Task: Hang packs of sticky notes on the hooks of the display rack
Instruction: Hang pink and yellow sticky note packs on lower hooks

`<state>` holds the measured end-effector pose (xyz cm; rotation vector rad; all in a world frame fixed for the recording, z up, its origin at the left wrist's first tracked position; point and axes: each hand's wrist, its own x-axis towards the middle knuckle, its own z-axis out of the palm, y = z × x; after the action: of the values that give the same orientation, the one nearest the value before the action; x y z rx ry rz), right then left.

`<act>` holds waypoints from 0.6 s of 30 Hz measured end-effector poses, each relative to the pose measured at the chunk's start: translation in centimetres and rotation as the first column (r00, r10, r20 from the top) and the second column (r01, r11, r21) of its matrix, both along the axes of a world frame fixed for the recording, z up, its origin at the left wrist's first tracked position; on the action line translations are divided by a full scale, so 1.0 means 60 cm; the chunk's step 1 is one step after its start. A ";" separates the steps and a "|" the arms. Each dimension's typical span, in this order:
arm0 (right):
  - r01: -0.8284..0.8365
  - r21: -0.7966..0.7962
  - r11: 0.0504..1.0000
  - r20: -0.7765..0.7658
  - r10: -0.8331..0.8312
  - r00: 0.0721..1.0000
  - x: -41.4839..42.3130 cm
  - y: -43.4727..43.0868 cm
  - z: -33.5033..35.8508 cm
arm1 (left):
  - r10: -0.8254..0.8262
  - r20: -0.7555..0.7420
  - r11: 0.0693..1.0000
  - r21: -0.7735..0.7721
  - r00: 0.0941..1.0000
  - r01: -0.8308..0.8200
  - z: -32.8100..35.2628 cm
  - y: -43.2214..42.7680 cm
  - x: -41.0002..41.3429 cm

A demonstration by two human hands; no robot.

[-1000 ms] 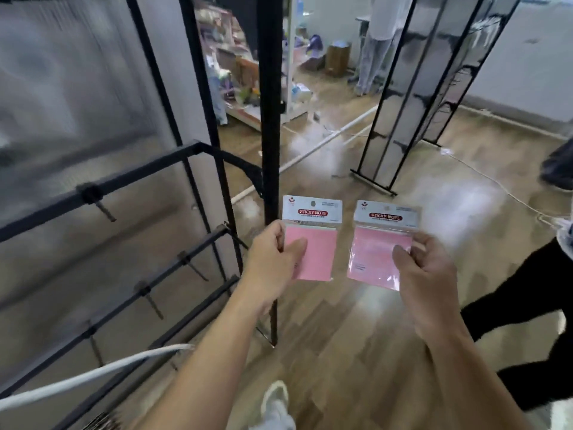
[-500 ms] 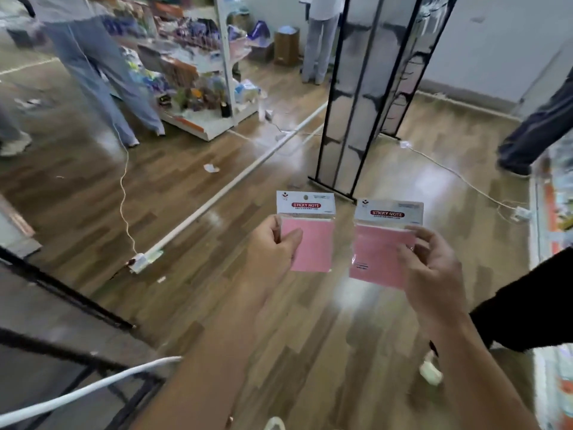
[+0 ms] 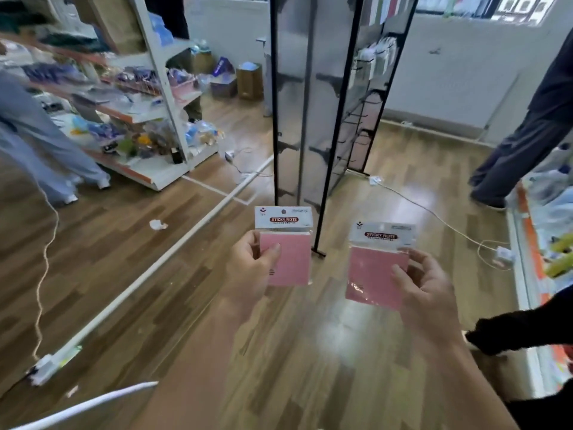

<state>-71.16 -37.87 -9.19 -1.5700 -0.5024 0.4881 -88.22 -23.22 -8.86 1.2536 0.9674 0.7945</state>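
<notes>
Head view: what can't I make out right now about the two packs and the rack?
In the head view:
- left pack: left edge hidden by the left hand; header small print too small.
- right pack: right edge behind the right hand; hang hole lost in glare.
- rack: top cut off by the frame edge; hooks small and blurred, free ones uncountable.

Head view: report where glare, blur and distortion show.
Head view: glare pools on the wood floor; the walking person and shelves at left are motion-blurred; print on the left pack and right pack reads sharp; the display rack uprights lean, which looks like wide-angle distortion.
</notes>
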 end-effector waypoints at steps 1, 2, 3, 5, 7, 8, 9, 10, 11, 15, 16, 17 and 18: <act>-0.004 0.004 1.000 -0.005 0.004 1.000 0.039 0.021 0.006 | 0.001 -0.002 1.000 0.007 1.000 -0.001 0.005 0.019 0.037; -0.007 0.007 1.000 -0.004 0.007 1.000 0.076 0.043 0.013 | 0.001 -0.002 1.000 0.016 1.000 -0.001 0.009 0.038 0.074; -0.007 0.012 1.000 0.000 0.007 1.000 0.112 0.063 0.019 | -0.003 0.001 1.000 0.024 1.000 0.003 0.014 0.057 0.109; -0.015 0.024 1.000 0.017 0.015 1.000 0.183 0.101 0.030 | -0.006 0.008 0.999 0.035 1.000 0.005 0.021 0.095 0.181; -0.023 0.038 0.999 0.039 0.022 0.999 0.250 0.139 0.035 | 0.000 0.016 0.999 0.045 1.000 0.000 0.024 0.132 0.252; -0.019 0.044 0.999 0.045 0.017 0.999 0.285 0.160 0.034 | -0.001 0.016 0.999 0.050 1.000 0.000 0.022 0.153 0.288; -0.014 0.050 0.999 0.050 0.012 0.999 0.320 0.182 0.032 | -0.005 0.018 0.999 0.053 1.000 0.004 0.020 0.174 0.325; -0.011 0.051 0.999 0.054 0.008 0.998 0.356 0.208 0.030 | -0.009 0.019 0.998 0.056 1.000 0.008 0.016 0.198 0.362; -0.012 0.049 0.999 0.065 0.009 0.998 0.393 0.234 0.029 | -0.012 0.026 0.998 0.060 1.000 0.011 0.012 0.224 0.402; -0.006 0.032 0.999 0.132 0.002 0.991 0.544 0.346 0.036 | -0.018 0.104 0.998 0.061 0.994 0.011 0.002 0.336 0.563; 0.007 0.023 1.000 0.150 -0.010 0.989 0.581 0.372 0.041 | -0.033 0.114 0.998 0.061 0.993 0.026 0.004 0.364 0.603; 0.015 0.018 1.000 0.170 -0.018 0.985 0.617 0.397 0.048 | -0.044 0.119 0.997 0.069 0.992 0.036 0.009 0.388 0.641; 0.018 0.018 1.000 0.184 -0.021 0.983 0.655 0.421 0.055 | -0.049 0.115 0.996 0.079 0.992 0.040 0.012 0.413 0.680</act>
<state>-31.89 -12.58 -5.88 -1.6116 -0.6293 0.3240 -47.45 1.54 -8.15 1.2753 0.8185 0.8673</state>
